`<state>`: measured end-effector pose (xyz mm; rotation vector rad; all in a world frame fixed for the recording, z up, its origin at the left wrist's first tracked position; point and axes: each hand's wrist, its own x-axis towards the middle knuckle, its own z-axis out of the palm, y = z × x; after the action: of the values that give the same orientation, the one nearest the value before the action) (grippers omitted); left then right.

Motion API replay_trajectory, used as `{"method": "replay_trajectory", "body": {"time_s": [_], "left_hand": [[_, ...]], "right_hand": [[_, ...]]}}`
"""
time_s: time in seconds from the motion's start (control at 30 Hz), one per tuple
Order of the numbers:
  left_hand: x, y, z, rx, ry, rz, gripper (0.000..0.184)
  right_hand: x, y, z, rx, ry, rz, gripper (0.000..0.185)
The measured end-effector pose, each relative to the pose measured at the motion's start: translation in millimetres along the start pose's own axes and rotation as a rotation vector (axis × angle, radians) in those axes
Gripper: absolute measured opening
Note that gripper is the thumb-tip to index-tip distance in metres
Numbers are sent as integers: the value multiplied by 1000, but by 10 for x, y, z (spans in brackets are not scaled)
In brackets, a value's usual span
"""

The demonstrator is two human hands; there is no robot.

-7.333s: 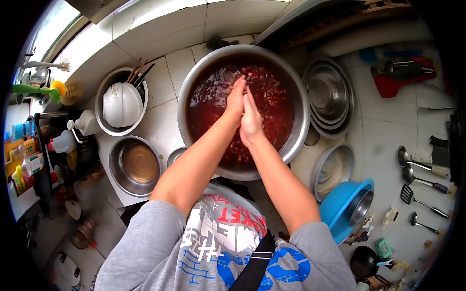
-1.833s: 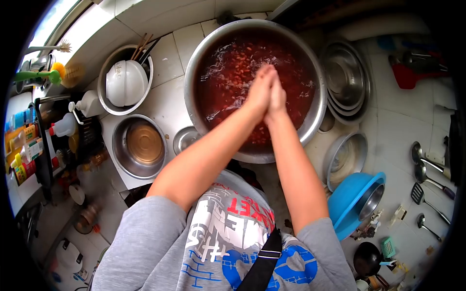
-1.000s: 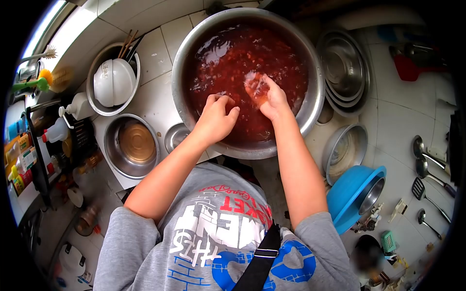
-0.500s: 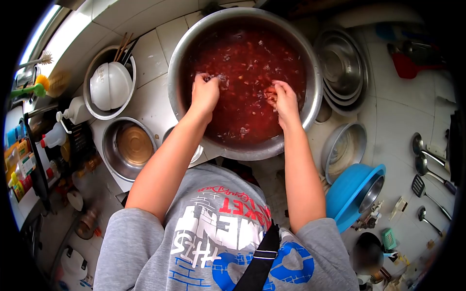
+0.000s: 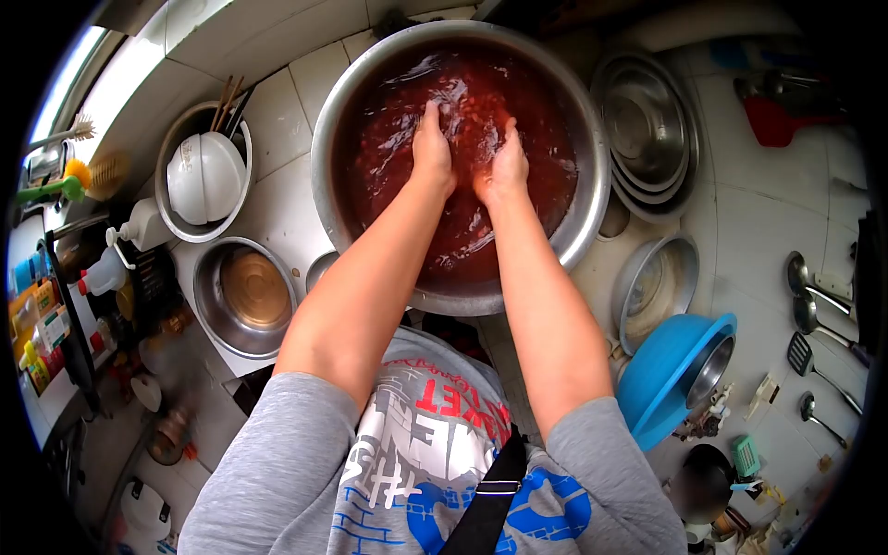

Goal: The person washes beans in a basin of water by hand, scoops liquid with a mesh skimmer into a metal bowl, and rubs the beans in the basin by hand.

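Note:
A large metal basin [image 5: 324, 176] holds dark red liquid [image 5: 388, 120] with many small reddish pieces, perhaps beans, in it. My left hand [image 5: 432, 155] dips into the liquid near the middle, its visible fingers stretched out and the rest under the surface. Facing it a short way to the right, my right hand [image 5: 504, 165] is also partly sunk, with fingers extended. Between and just beyond my hands lies a cluster of the small reddish pieces [image 5: 479, 113]. Neither hand shows a firm grip on anything.
To the left stand a metal bowl with white bowls [image 5: 205, 178] and chopsticks, and another metal bowl [image 5: 205, 301]. Nested metal basins [image 5: 643, 120], a metal bowl [image 5: 661, 287] and a blue basin [image 5: 652, 375] stand at right. Ladles [image 5: 807, 314] hang on the tiled wall.
Both hands have come closer together toward the basin's middle and sunk deeper. The right hand's clump of pieces no longer shows in its fingers; the liquid is more rippled.

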<state>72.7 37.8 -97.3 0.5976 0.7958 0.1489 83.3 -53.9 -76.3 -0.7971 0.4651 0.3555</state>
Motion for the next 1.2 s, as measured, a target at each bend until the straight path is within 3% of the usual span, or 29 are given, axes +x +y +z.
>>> {"method": "replay_trajectory", "body": {"time_s": [0.07,0.17,0.3,0.7,0.93,1.2], "left_hand": [[-51,20,57,-292,-222,-93,49],[-317,256,248,-446,-246,-179,44],[-554,481,401,-374,-276,-66,43],[-960,753,432,-481,-339,-87,40],[-1046,789,324,-475,-347,-131,50],[-1112,1023,77,-340,-430,-177,59]], "right_hand": [[-88,-9,140,42,45,-22,47],[-215,-108,307,95,-10,-105,45],[-440,-297,502,153,-93,-117,45],[-881,-443,758,191,-56,-245,42],[-1019,-483,754,319,-16,-177,42],[-1053,-602,427,196,-16,-173,44]]}}
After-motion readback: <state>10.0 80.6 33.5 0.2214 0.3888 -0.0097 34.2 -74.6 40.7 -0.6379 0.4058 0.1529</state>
